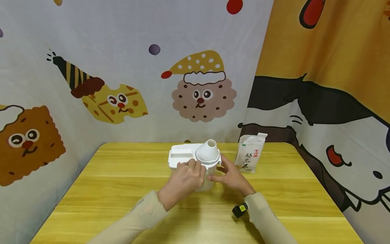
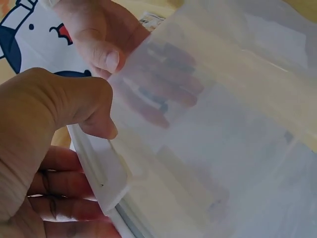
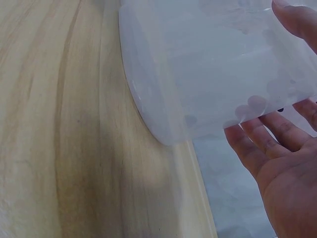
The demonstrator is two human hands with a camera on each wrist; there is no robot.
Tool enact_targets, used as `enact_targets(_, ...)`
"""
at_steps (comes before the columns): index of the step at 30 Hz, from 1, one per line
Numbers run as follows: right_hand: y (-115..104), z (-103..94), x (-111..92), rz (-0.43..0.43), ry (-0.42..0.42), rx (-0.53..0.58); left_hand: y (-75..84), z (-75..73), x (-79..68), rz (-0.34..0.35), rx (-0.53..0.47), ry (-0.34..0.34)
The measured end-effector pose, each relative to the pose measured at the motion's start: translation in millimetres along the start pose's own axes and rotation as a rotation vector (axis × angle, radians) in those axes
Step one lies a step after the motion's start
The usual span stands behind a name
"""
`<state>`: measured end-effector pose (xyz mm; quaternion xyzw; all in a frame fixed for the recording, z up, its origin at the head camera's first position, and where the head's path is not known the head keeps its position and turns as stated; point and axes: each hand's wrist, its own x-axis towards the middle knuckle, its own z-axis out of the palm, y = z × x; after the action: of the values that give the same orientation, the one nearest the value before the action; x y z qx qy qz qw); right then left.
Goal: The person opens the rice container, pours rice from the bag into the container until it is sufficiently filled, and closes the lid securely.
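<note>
the left hand (image 1: pixel 186 176) is curled over the front rim of the lid (image 1: pixel 180 154), its thumb bent against the wall below and its fingers reaching over the top, as the left wrist view shows. the right hand (image 1: pixel 232 176) cups the right side of the container (image 1: pixel 207 184), thumb toward the front, fingers wrapped round the back; they show hazily through the cloudy wall from the left wrist, and in the right wrist view the fingertips touch the plastic.

so the container lies right between the two palms, touched by both, upright on the table (image 1: pixel 122 200). the lid's long side runs left to right, across the line of the forearms, with a raised cone (image 1: pixel 208 151) at its right end. the cone is nearer the right hand's end; the left hand has the front edge, roughly midway along. my judgement is that any move hinges on this: the left pulls or presses at the rim while the right steadies the side.

farther out, a white bag (image 1: pixel 250 152) stands beyond the right hand, apart from the container, and a printed cloth (image 1: pixel 115 44) hangs behind the table.
</note>
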<state>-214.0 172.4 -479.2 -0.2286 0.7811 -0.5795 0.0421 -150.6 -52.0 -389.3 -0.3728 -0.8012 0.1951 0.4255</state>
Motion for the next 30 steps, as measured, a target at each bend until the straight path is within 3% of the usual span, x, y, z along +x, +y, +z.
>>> enact_targets(12, -1, -0.2, 0, 0.006, 0.000, -0.021, -0.7, -5.2, 3.4, 0.055, 0.044, -0.109)
enact_targets(18, -1, 0.5, -1, -0.011, -0.001, -0.010, -0.2, -6.4, 3.7, 0.061, 0.030, -0.111)
enact_targets(23, -1, -1.3, -2, -0.019, 0.008, -0.017, -1.8, -10.0, 2.7, 0.028, -0.029, -0.086)
enact_targets(30, 3, -2.1, -2, -0.042, 0.001, -0.007, -3.6, -14.8, -2.0, -0.066, -0.170, -0.107)
